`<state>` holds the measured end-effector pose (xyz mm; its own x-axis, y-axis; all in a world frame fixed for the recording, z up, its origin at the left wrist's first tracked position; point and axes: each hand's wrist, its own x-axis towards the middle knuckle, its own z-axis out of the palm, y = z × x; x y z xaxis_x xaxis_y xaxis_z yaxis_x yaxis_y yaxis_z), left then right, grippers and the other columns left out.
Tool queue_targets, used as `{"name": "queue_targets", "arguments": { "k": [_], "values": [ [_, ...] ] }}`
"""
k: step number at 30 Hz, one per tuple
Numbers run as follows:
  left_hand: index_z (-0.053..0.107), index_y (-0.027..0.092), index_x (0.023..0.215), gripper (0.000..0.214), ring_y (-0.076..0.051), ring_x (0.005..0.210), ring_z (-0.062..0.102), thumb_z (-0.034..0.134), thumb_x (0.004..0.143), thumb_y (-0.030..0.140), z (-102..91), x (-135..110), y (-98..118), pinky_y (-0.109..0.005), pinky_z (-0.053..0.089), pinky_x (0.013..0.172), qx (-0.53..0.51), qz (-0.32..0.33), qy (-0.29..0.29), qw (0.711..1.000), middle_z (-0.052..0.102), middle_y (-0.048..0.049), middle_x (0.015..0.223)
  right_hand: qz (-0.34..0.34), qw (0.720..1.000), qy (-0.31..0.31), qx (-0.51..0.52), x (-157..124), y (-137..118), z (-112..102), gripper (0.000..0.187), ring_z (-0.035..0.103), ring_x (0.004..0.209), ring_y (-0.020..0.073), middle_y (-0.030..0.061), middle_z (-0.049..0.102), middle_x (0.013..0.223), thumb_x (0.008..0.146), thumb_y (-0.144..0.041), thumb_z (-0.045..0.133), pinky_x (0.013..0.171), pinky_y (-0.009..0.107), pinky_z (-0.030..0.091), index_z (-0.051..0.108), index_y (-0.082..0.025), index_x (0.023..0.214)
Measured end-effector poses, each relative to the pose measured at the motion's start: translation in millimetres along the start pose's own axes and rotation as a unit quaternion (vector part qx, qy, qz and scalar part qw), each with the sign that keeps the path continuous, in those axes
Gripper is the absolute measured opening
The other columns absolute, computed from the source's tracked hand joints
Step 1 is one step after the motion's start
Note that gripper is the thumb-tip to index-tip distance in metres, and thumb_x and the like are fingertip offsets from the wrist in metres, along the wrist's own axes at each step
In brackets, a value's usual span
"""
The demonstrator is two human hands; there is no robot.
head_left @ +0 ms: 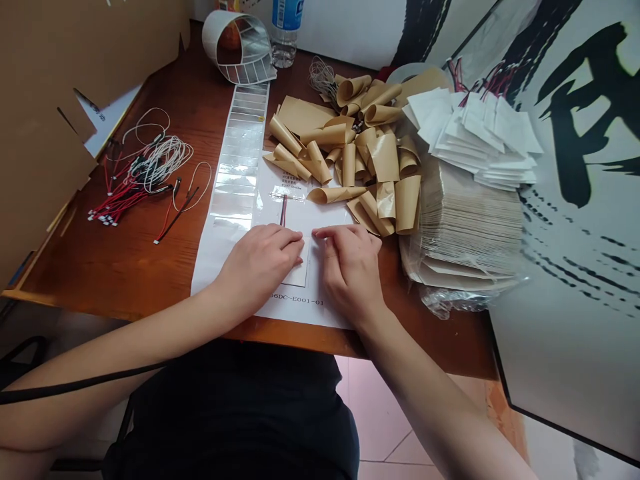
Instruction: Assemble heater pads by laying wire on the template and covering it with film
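On a white printed sheet (325, 313) with a drawn rectangle, my left hand (263, 257) lies palm down, its fingers bent and its tips by the rectangle's upper part. A short dark red and black wire (284, 211) runs up from under those fingers to a clear strip of tape; what its lower end joins is hidden. My right hand (353, 267) rests just to the right, index finger stretched towards the left fingertips and the others curled on the paper. A narrow gap separates the hands. Neither visibly grips anything.
Backing strip (237, 143) unrolls from a label roll (217, 47) beside a water bottle (287, 30). Curled brown papers (350, 150) lie behind my hands. White wired packets (480, 133) top a bagged stack (470, 227) at right. Wired leads (145, 173) lie left.
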<state>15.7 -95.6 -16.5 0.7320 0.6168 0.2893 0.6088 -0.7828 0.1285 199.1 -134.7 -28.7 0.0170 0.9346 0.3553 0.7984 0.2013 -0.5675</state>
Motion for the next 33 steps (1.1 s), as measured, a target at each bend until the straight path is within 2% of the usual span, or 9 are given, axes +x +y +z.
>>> {"name": "queue_targets", "arguments": {
  "k": [7,12,15,18,21,26,28,30,33],
  "values": [
    [0.074,0.011,0.116,0.025,-0.028,0.114,0.064,0.060,0.099,0.023,-8.2,21.0,-30.2,-0.043,0.055,0.099,-0.056,0.011,-0.060,0.997,0.071,-0.0134,0.124,-0.020,1.000,-0.007,0.002,-0.7,-2.7,-0.4,0.018,0.062,0.098,0.0252,0.0045,0.077,0.099,0.099,-0.020,0.047,0.090,0.045,0.035,0.065,-0.024,0.097],
    [0.041,0.004,0.155,0.064,-0.032,0.139,0.052,0.059,0.096,0.020,-9.6,45.8,-55.2,-0.048,0.043,0.116,-0.087,-0.073,-0.087,0.990,0.055,-0.0221,0.151,-0.034,0.999,-0.006,-0.012,-0.7,-3.1,0.7,0.016,0.062,0.096,0.0249,0.0044,0.077,0.097,0.097,-0.018,0.050,0.088,0.044,0.034,0.064,-0.023,0.099],
    [0.051,0.011,0.149,0.052,-0.028,0.127,0.062,0.049,0.098,0.017,-10.8,56.5,-61.9,-0.046,0.048,0.110,-0.130,-0.079,-0.103,0.983,0.068,-0.0153,0.136,-0.036,0.999,-0.007,-0.018,-0.4,-2.6,0.4,0.022,0.062,0.095,0.0247,0.0043,0.077,0.094,0.093,-0.012,0.049,0.087,0.044,0.034,0.065,-0.023,0.103],
    [0.066,0.015,0.131,0.038,-0.023,0.118,0.067,0.047,0.098,0.018,-12.6,62.4,-64.5,-0.040,0.052,0.104,-0.210,-0.086,-0.061,0.972,0.074,-0.0088,0.126,-0.029,0.999,-0.012,-0.012,0.3,-2.3,-0.2,0.025,0.062,0.096,0.0248,0.0041,0.077,0.096,0.092,-0.010,0.049,0.087,0.043,0.035,0.065,-0.023,0.104],
    [0.070,0.016,0.120,0.030,-0.020,0.115,0.068,0.051,0.096,0.016,-12.6,66.0,-66.8,-0.038,0.056,0.100,-0.334,-0.136,-0.015,0.932,0.074,-0.0082,0.126,-0.019,1.000,-0.022,-0.002,1.2,-2.6,-0.2,0.023,0.062,0.098,0.0250,0.0043,0.077,0.098,0.093,-0.011,0.048,0.087,0.043,0.035,0.065,-0.024,0.103],
    [0.052,0.014,0.139,0.043,-0.019,0.111,0.071,0.055,0.096,0.010,-8.3,64.7,-72.8,-0.039,0.064,0.090,-0.551,-0.279,-0.016,0.786,0.061,-0.0188,0.143,-0.016,0.999,-0.027,0.010,2.0,-4.4,0.2,0.020,0.063,0.097,0.0240,0.0044,0.076,0.098,0.095,-0.014,0.049,0.085,0.041,0.037,0.065,-0.023,0.101],
    [0.047,0.016,0.145,0.046,-0.021,0.112,0.072,0.055,0.099,0.013,-6.0,60.4,-75.1,-0.041,0.065,0.088,-0.597,-0.286,-0.041,0.748,0.059,-0.0215,0.145,-0.012,0.999,-0.028,0.015,2.1,-5.1,0.4,0.017,0.063,0.097,0.0241,0.0043,0.076,0.098,0.095,-0.015,0.050,0.086,0.041,0.038,0.065,-0.023,0.100],
    [0.045,0.017,0.146,0.045,-0.023,0.112,0.073,0.054,0.102,0.019,-4.1,55.9,-75.8,-0.042,0.065,0.086,-0.606,-0.273,-0.067,0.744,0.061,-0.0228,0.143,-0.008,0.999,-0.030,0.017,2.1,-5.5,0.7,0.015,0.063,0.098,0.0244,0.0042,0.076,0.098,0.096,-0.017,0.051,0.086,0.041,0.039,0.064,-0.024,0.099],
    [0.046,0.015,0.146,0.045,-0.022,0.105,0.075,0.055,0.102,0.023,-4.0,52.0,-72.6,-0.040,0.065,0.082,-0.574,-0.245,-0.099,0.775,0.068,-0.0223,0.133,-0.006,0.999,-0.029,0.016,2.2,-5.7,1.6,0.015,0.063,0.097,0.0242,0.0044,0.075,0.097,0.096,-0.018,0.050,0.085,0.041,0.039,0.064,-0.024,0.097]
  ]
}}
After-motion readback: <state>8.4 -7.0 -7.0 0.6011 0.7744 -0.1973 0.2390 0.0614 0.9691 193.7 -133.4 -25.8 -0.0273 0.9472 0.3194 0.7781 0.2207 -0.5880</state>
